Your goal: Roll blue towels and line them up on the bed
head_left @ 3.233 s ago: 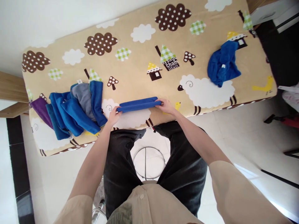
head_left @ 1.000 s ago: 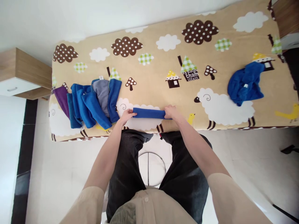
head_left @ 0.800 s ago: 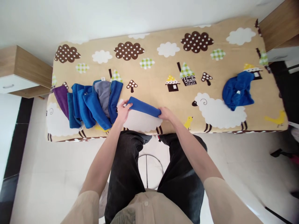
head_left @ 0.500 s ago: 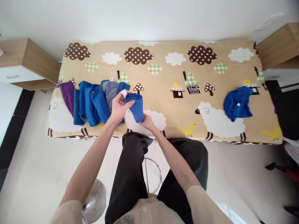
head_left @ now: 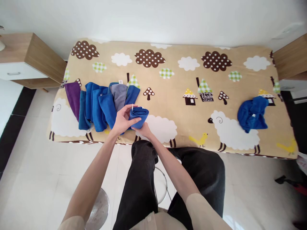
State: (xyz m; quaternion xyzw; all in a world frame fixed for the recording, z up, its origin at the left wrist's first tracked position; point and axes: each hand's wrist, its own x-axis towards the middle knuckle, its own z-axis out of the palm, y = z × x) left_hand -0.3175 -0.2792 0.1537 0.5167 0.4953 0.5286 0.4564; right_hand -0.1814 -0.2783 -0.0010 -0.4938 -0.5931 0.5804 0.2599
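Note:
Between my two hands is a blue towel (head_left: 138, 115) rolled into a bundle, its spiral end turned up towards me. My left hand (head_left: 124, 120) grips its left side, thumb across the front and fingers behind. From below, my right hand (head_left: 143, 130) holds the lower end; some of its fingers are hidden by the roll. Just left of the hands lies a row of rolled towels: a purple towel (head_left: 73, 99), several blue towels (head_left: 96, 107) and a grey towel (head_left: 119, 95). A crumpled blue cloth (head_left: 253, 114) lies far to the right.
A bed (head_left: 168, 99) with a printed beige sheet stretches along the wall in front of me. Wooden cabinets stand at its left (head_left: 45, 60) and right ends. A round metal stool (head_left: 98, 209) is on the floor at lower left.
The rolled towel has tipped so its spiral end faces me more, and both hands have come lower and closer together around it. The whole view has shifted slightly.

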